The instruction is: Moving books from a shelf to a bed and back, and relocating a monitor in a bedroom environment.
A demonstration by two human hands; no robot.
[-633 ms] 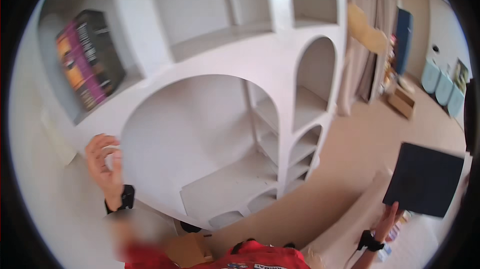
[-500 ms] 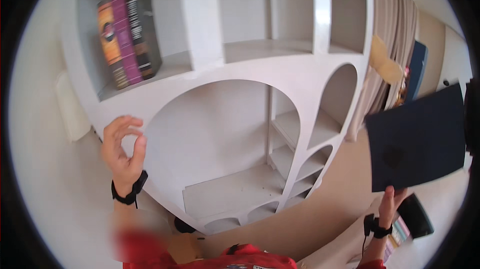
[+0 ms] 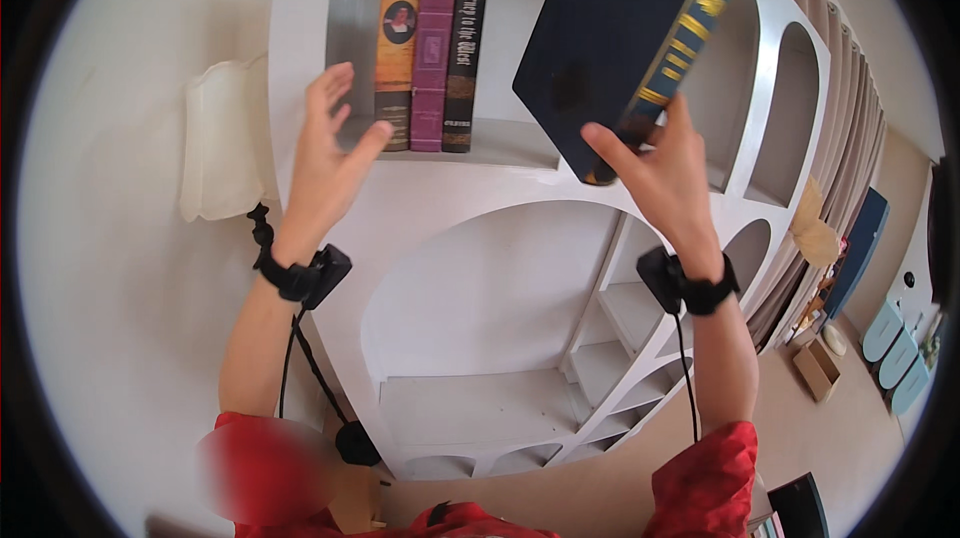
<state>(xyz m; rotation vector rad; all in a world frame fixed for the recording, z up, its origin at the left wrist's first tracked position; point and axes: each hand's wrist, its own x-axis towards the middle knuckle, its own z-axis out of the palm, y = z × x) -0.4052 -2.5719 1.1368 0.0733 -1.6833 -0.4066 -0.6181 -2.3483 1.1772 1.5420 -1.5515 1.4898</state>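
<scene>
My right hand [image 3: 665, 173] grips a large dark blue book [image 3: 600, 33] with gold bands on its spine. The thumb lies on the cover near the bottom, and the book leans in front of the shelf's upper compartment. My left hand [image 3: 335, 153] is raised with its fingers apart, holding nothing, close to the row of books. On the shelf at the upper left three books stand upright side by side: an orange-brown book [image 3: 396, 53], a purple book [image 3: 434, 53] and a black book [image 3: 466, 58].
The white shelf unit [image 3: 480, 198] has a large arched opening and smaller arched niches on the right. A white lampshade [image 3: 225, 143] hangs beside its left edge. Beige curtains [image 3: 835, 138] are on the right, with a cardboard box [image 3: 817, 370] on the floor beyond.
My right hand has brought the blue book from the far right up and left to the upper shelf, spine now showing. My left hand has risen toward the books. The view has shifted.
</scene>
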